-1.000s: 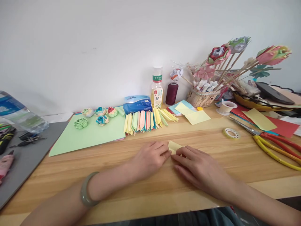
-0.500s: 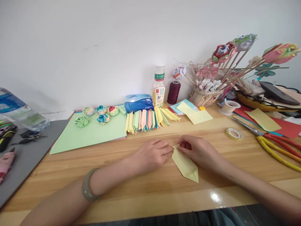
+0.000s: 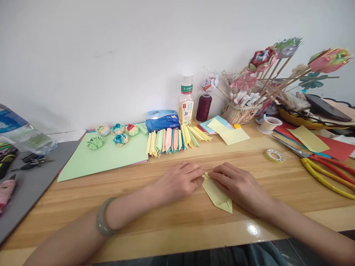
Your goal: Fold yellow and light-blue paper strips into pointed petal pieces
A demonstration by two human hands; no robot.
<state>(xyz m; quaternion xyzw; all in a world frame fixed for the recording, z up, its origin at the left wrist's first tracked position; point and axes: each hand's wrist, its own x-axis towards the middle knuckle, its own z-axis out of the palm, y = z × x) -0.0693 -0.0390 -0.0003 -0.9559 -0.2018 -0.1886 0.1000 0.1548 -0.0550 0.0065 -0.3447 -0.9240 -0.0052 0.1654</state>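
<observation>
1. Lying tilted at far left: clear plastic bottle with blue label (image 3: pixel 19 127), partly out of frame.
2. Pale green paper sheet (image 3: pixel 105 164), five multicoloured folded-paper rosettes (image 3: pixel 120 139) on it.
3. Row of multicoloured folded paper strips (image 3: pixel 168 142), just in front of a blue plastic tissue pack (image 3: pixel 162 120).
4. Left hand (image 3: pixel 180 180): fingers bent, close together, tips at the far-left edge of the paper below. Can't tell if they pinch it; undersides hidden.
5. Pale yellow folded paper piece (image 3: pixel 217 195): on the glossy wooden tabletop (image 3: pixel 144 225), between the hands, pointed end toward the person. Should be very light, thin, stiffer along creases, easy to slide or crumple. Best hold: flat fingertips on the folded long edges; I'd spare the tip.
6. Right hand (image 3: pixel 240 184): fingers together, laid over the paper's right side. Pressing or gripping, can't tell.
7. White-cored tape roll (image 3: pixel 274 155), then steel scissors with red and yellow handles (image 3: pixel 318 162), both well apart from the paper.
</observation>
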